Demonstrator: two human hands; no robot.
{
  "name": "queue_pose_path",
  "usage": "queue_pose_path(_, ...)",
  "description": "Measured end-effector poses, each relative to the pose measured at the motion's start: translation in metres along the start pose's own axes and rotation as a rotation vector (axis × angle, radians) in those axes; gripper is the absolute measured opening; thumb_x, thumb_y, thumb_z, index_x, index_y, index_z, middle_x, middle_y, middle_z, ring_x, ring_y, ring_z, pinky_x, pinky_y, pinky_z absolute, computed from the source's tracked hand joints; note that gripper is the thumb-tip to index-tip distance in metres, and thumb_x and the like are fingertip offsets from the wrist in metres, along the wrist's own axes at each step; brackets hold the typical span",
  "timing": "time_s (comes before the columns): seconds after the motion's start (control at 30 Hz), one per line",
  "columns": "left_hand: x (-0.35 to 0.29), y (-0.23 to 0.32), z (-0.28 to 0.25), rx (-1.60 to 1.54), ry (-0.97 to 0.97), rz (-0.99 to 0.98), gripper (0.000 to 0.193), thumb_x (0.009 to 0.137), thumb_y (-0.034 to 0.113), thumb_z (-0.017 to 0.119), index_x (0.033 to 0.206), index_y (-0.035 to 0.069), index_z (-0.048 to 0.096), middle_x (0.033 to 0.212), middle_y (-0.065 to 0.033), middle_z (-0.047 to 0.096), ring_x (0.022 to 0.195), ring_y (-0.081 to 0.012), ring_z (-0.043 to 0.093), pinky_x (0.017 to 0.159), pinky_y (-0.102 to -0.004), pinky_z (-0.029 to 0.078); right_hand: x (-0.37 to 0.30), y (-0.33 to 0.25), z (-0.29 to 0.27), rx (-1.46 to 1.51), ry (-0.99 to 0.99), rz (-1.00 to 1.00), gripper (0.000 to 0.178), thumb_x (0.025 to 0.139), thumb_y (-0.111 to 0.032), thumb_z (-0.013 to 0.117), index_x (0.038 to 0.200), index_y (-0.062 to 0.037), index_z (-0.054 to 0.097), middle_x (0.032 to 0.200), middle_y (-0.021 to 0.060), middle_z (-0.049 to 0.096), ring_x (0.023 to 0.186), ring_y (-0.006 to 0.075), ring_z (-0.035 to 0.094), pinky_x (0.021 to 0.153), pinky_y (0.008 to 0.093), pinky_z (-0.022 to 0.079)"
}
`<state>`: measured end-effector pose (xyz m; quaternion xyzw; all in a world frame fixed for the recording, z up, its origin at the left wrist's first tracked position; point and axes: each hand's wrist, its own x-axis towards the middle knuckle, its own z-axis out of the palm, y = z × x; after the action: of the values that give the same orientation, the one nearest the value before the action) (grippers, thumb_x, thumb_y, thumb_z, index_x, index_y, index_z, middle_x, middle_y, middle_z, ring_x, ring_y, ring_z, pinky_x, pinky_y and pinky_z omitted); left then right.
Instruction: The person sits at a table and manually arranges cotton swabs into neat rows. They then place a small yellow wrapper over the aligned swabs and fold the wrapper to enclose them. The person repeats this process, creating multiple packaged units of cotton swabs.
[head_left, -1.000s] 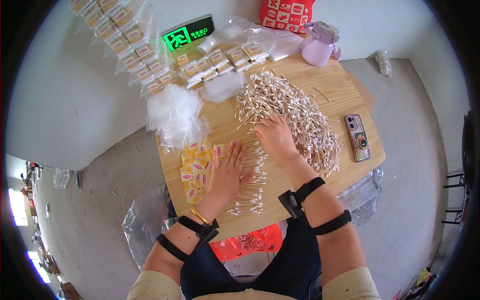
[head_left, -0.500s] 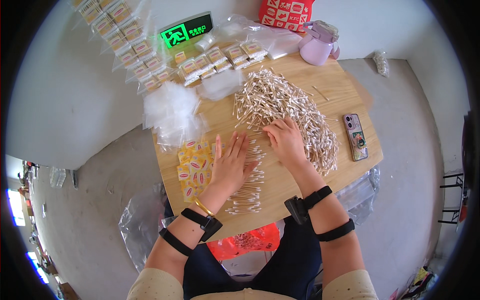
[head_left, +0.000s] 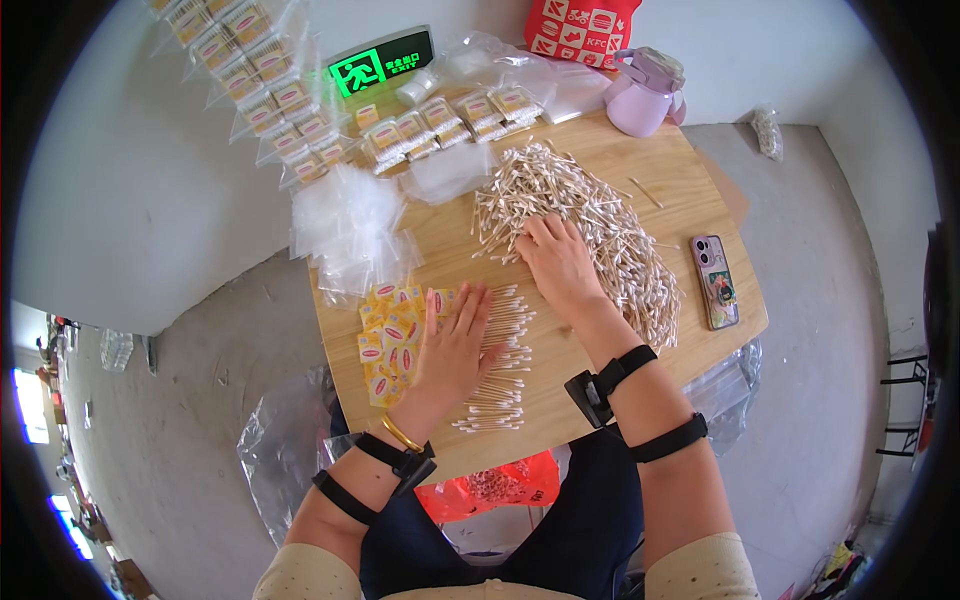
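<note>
A large loose heap of cotton swabs (head_left: 590, 215) covers the middle and right of the wooden table. My right hand (head_left: 558, 262) is at the heap's left edge, its fingers curled down onto swabs; the fingertips are partly hidden. Closer to me, a column of swabs (head_left: 500, 390) lies side by side, mostly crosswise. My left hand (head_left: 455, 335) rests flat along the left side of this column, fingers stretched and close together, thumb over the swabs. Left of that hand, small yellow-and-white printed cards (head_left: 388, 345) lie spread out, some beneath its edge.
Clear plastic bags (head_left: 350, 230) are piled at the left. Filled swab packs (head_left: 440, 122) stand along the back, beside a lit green sign (head_left: 380, 65). A lilac jug (head_left: 640, 100) and a red bag (head_left: 580, 30) are at the back right; a phone (head_left: 714, 282) lies at the right edge.
My right hand has moved up and slightly left, onto the heap's edge. My left hand has slid slightly down, its fingers drawing closer together. The view has shifted a little.
</note>
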<state>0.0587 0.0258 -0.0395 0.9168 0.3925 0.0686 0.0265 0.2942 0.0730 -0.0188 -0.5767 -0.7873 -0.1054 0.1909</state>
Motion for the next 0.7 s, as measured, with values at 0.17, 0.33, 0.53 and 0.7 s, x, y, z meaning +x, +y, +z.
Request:
queue_pose_path(0.17, -0.001, 0.003, 0.001, -0.066, 0.001, 0.001, 0.076, 0.108, 0.051, 0.049, 0.163, 0.001, 0.035, 0.167, -0.0154, 0.04, 0.16, -0.0288, 0.03, 0.13, -0.063, 0.01, 0.006, -0.022, 0.006, 0.149, -0.026, -0.051, 0.005, 0.088, -0.011, 0.071, 0.092, -0.0097, 0.071, 0.102, 0.0002, 0.065, 0.108, 0.0232, 0.057, 0.098, 0.04, 0.046)
queue_pose_path(0.33, 0.006, 0.003, -0.012, -0.102, -0.012, -0.051, 0.079, 0.108, 0.053, 0.048, 0.164, 0.0, 0.033, 0.168, -0.0183, 0.037, 0.161, -0.0302, 0.027, 0.131, -0.0617, 0.007, -0.004, -0.023, 0.016, 0.338, -0.026, -0.006, 0.011, 0.087, -0.01, 0.073, 0.098, -0.0096, 0.073, 0.1, 0.0004, 0.068, 0.106, 0.0247, 0.059, 0.099, 0.0407, 0.048)
queue_pose_path(0.53, 0.03, -0.007, 0.004, -0.058, 0.011, 0.023, 0.083, 0.108, 0.056, 0.047, 0.164, -0.003, 0.03, 0.172, -0.0189, 0.032, 0.163, -0.0301, 0.023, 0.132, -0.0582, 0.004, -0.028, -0.014, 0.0, 0.285, -0.013, 0.087, 0.014, 0.09, -0.01, 0.071, 0.103, -0.0085, 0.075, 0.106, 0.0016, 0.069, 0.108, 0.0259, 0.059, 0.099, 0.0408, 0.048)
queue_pose_path(0.7, 0.038, -0.004, 0.007, -0.074, -0.009, -0.006, 0.087, 0.107, 0.058, 0.047, 0.164, -0.004, 0.029, 0.172, -0.0195, 0.03, 0.163, -0.0297, 0.024, 0.132, -0.0583, 0.002, -0.048, -0.006, -0.004, 0.242, 0.021, 0.124, 0.024, 0.09, -0.012, 0.073, 0.114, -0.0093, 0.074, 0.109, 0.0023, 0.068, 0.109, 0.0264, 0.059, 0.097, 0.0411, 0.048)
